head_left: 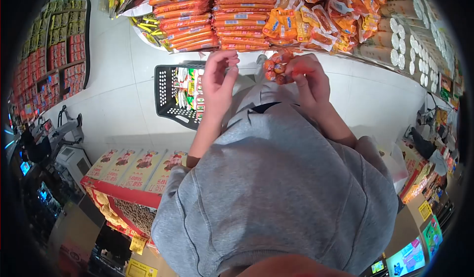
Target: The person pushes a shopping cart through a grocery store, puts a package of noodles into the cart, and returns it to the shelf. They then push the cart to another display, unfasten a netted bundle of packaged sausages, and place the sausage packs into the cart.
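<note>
My right hand (312,77) is closed on the red top of a packet of round orange-red pieces (278,68), perhaps small sausages. The packet hangs to the left of my fingers, in front of the display shelf. My left hand (220,77) is raised at about the same height, fingers loosely bent and thumb apart, with nothing visible in it. Below and behind my left hand, a black shopping basket (168,91) stands on the floor with several red, white and green packets (185,88) inside.
Ahead, a display holds stacked orange sausage packs (242,17) and loose orange bags (301,22). White rolled packs (400,44) lie at the right. A rack of small packets (59,49) stands left across the pale floor (118,74). Printed cartons (140,168) are close at my left.
</note>
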`<state>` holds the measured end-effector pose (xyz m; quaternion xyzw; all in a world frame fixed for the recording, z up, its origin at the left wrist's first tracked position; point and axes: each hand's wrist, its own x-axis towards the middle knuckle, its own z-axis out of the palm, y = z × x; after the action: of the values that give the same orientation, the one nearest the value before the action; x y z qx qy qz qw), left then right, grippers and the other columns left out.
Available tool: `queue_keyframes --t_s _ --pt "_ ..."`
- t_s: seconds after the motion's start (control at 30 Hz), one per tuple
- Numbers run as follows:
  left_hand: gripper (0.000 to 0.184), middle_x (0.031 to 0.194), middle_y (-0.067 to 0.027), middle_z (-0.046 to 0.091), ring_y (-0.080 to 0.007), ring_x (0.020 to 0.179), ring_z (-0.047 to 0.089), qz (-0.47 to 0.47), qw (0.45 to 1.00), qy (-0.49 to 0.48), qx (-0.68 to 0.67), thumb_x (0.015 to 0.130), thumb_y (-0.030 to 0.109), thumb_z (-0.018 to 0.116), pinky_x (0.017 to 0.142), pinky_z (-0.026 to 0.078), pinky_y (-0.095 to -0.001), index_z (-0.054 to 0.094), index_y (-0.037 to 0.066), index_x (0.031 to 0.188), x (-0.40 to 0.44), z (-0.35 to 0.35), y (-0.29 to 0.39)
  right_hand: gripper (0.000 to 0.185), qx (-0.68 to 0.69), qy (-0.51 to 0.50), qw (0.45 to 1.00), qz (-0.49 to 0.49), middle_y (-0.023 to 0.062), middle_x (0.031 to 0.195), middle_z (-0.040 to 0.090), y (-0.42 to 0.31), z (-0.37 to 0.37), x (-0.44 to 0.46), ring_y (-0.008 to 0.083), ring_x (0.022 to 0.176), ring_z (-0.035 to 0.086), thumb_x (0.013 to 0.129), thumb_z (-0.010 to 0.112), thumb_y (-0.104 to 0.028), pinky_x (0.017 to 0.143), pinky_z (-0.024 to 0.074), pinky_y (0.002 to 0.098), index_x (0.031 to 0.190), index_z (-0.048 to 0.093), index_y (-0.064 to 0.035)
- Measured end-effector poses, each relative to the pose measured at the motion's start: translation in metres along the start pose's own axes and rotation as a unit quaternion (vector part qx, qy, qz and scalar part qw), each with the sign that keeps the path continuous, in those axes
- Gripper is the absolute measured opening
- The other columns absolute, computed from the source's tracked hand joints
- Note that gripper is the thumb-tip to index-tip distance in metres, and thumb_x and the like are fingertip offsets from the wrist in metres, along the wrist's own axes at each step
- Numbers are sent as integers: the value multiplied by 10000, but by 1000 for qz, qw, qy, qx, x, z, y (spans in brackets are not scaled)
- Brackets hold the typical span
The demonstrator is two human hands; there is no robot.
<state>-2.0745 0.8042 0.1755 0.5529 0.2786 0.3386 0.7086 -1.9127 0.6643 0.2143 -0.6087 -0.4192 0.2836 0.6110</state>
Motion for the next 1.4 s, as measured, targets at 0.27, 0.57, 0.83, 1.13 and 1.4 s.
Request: queue_keyframes --t_s 0.27,0.57,0.83,1.13,1.4 --pt "418 957 -155 589 -227 823 585 301 868 -395 -29 784 -60 568 683 486 -355 474 -15 1189 35 112 155 140 -84 -4 993 -78 113 996 589 32 -58 29 162 809 602 959 472 -29 729 517 257 1070 548 10" --pt "254 857 -126 604 -229 797 603 288 884 -366 -35 724 -116 604 600 491 -340 591 -15 956 72 141 151 157 -19 -27 999 14 106 1000 616 61 -60 53 171 870 595 933 534 -51 778 487 301 1075 544 14" --pt "186 925 -60 622 -101 817 596 96 976 8 193 819 -8 665 692 497 -240 618 2 999 112 93 36 83 218 3 961 170 52 943 646 80 -40 93 70 771 576 954 543 -46 693 475 214 1033 524 -29" --pt "231 992 -49 661 -86 881 607 -98 985 1 140 889 50 654 736 507 -225 631 -2 1112 110 67 -22 99 192 -26 970 147 58 929 677 98 -28 120 80 840 634 902 634 -38 734 509 210 982 595 6" --pt "188 1010 -68 677 -103 845 638 -114 985 -16 130 894 64 650 681 527 -234 663 -12 1066 122 62 -23 144 148 -18 976 156 64 972 707 102 -29 128 92 847 652 871 675 -59 762 513 216 992 681 20"
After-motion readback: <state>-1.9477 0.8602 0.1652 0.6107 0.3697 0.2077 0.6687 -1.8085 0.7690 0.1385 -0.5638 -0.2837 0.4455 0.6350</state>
